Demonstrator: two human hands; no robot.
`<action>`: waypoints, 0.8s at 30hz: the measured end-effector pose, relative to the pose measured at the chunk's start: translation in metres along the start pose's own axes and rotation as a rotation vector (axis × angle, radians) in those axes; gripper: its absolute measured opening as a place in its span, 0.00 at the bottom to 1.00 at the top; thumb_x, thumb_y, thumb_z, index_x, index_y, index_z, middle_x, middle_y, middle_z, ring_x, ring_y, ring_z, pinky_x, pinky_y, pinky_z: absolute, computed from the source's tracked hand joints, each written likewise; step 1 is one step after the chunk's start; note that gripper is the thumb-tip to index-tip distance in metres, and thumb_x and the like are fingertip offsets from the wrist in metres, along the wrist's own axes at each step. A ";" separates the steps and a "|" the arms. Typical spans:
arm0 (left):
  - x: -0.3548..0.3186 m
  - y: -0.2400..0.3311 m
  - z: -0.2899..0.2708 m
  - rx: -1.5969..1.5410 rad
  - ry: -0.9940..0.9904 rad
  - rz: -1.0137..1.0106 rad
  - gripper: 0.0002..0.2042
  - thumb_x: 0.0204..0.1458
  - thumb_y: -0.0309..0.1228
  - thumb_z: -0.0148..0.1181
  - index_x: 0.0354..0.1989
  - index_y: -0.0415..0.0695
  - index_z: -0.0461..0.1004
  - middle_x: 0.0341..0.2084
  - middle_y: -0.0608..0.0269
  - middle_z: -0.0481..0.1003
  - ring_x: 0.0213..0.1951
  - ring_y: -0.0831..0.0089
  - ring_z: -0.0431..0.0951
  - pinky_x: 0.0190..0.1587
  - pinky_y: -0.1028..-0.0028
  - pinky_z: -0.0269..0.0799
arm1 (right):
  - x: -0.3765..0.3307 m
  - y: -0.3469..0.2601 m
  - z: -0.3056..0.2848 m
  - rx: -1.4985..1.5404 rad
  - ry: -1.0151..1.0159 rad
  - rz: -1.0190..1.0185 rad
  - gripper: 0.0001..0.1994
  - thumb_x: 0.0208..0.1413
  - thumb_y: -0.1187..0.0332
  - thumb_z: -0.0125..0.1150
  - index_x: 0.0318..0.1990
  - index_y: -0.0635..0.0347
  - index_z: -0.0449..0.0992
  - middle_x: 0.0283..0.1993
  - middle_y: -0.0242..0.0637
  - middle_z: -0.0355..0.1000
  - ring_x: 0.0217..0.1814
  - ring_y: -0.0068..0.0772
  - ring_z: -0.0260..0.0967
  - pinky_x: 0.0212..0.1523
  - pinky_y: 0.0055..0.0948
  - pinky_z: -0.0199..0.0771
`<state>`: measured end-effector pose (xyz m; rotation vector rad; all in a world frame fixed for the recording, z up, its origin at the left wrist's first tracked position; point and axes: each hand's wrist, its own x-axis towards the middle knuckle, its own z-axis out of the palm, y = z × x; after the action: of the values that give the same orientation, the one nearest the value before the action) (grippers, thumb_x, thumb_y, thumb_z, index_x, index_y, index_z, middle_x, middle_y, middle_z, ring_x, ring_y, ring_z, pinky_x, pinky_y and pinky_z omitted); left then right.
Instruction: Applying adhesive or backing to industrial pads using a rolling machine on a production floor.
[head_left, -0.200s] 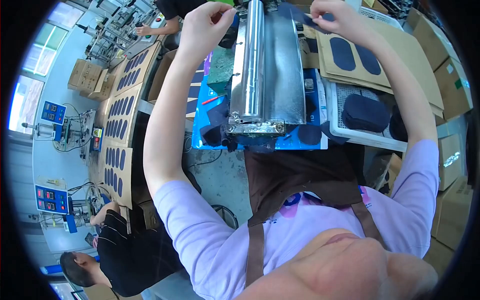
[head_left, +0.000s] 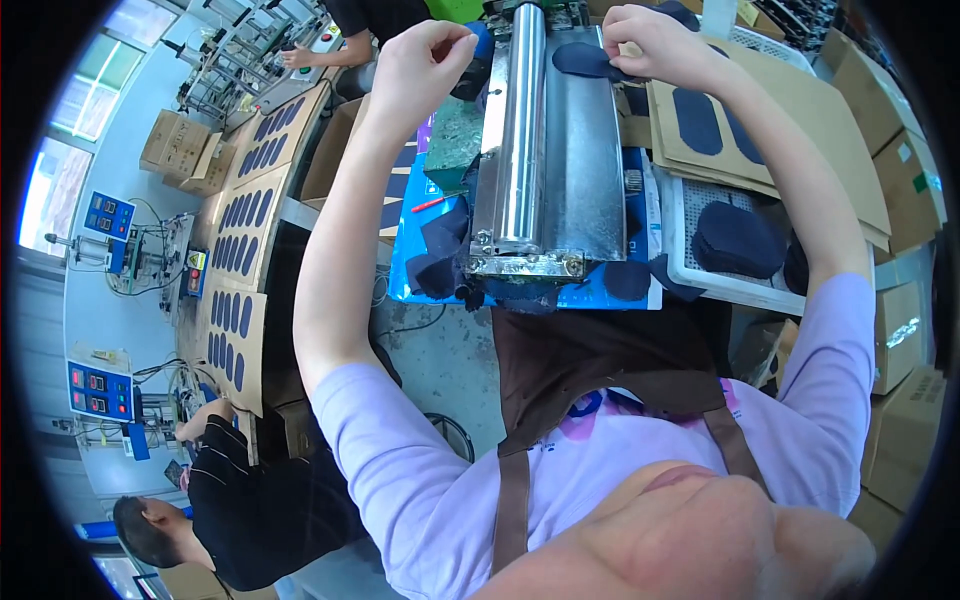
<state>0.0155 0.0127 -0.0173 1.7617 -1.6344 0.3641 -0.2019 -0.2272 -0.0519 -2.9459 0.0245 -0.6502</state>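
My right hand (head_left: 655, 48) pinches the edge of a dark blue oval fabric piece (head_left: 582, 60), which lies over the far part of a smooth metal plate (head_left: 585, 190). Alongside the plate runs a shiny steel roller (head_left: 523, 150), part of the machine in front of me. On the roller's far left side, my left hand (head_left: 425, 65) is raised with thumb and forefinger pressed together; whatever they may hold is too small or hidden to see.
A white crate (head_left: 735, 285) with stacked dark fabric ovals (head_left: 738, 240) stands right, near cardboard sheets (head_left: 830, 150) bearing more ovals. Dark scraps (head_left: 440, 250) and a red pen-like stick (head_left: 430, 204) lie on the blue surface. Two co-workers (head_left: 260, 500) work left.
My right hand has moved left and slightly nearer, bringing the fabric oval over the metal plate. My left hand keeps its pinch near the roller. The whole view has shifted a little.
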 end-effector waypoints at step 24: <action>0.009 -0.038 0.050 -0.081 -0.093 -0.153 0.12 0.55 0.33 0.60 0.38 0.38 0.85 0.27 0.58 0.82 0.25 0.68 0.79 0.33 0.74 0.77 | 0.015 -0.032 0.003 -0.225 -0.186 -0.012 0.21 0.62 0.74 0.55 0.62 0.52 0.73 0.59 0.38 0.72 0.63 0.39 0.68 0.66 0.31 0.67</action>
<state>0.0406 -0.0281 -0.0586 1.8523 -1.5429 0.1452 -0.1876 -0.1962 -0.0443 -3.2135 0.0669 -0.3953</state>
